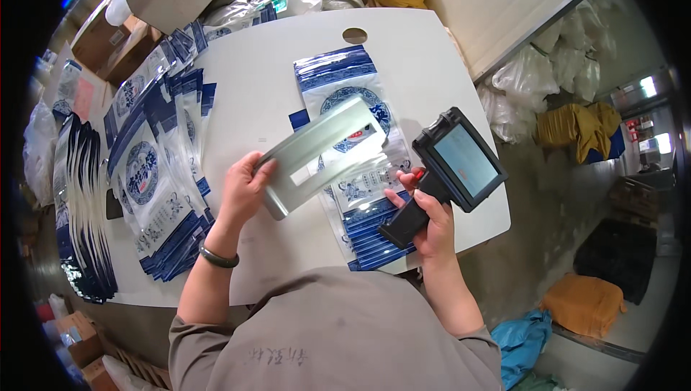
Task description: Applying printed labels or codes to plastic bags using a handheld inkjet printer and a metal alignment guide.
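Observation:
My left hand (247, 184) grips one end of a pale, shiny flat plate (311, 141) with a long rectangular window cut in it. The plate is held tilted above a stack of blue and white printed plastic bags (337, 73), hiding part of it. A black handheld printer (425, 148) with a lit screen and a pistol grip is in my right hand (434, 227). The fingers wrap its grip, and a red button shows by the index finger. This printer is over the right edge of the bag stack.
More blue and white bags (144, 175) lie in fanned piles on the left of the white table (245, 103). A round hole (355, 35) is near its far edge. Cardboard boxes (101, 38) stand at far left. Clear plastic sacks (529, 78) and an orange bundle (583, 305) are on the right.

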Tool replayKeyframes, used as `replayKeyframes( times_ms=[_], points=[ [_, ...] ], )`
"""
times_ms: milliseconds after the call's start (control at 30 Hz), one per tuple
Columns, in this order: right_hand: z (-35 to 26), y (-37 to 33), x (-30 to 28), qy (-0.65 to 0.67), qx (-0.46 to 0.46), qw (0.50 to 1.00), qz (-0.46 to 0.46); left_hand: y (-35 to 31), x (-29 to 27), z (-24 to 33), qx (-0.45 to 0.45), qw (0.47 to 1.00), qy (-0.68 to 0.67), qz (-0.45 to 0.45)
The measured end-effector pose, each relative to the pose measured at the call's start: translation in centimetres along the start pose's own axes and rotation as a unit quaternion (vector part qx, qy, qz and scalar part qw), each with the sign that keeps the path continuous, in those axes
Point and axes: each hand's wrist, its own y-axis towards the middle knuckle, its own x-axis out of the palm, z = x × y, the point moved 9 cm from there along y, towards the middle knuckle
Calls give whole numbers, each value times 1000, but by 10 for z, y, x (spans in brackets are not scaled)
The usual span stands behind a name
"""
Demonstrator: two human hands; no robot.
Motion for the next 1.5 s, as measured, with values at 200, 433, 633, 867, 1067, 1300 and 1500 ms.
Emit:
replayKeyframes(
  times_ms=[200,433,633,867,1067,1300,1500],
  points=[
    [-2,-9,-12,6,-10,1000,22,12,57,28,-11,994,93,-64],
    [-1,-8,-10,-19,-9,1000,16,25,72,44,27,974,215,-58],
    [4,-5,-15,-39,13,999,9,27,77,52,15,943,321,-87],
    [2,-6,-10,-101,12,995,5,30,79,53,54,933,344,-93],
    [-15,-9,13,-218,4,976,-4,31,79,48,59,928,359,-84],
    [-14,-13,35,-425,107,899,9,31,79,46,86,929,353,-71],
    [-8,-17,50,-555,155,817,-3,29,76,46,105,934,340,-46]
  ],
)
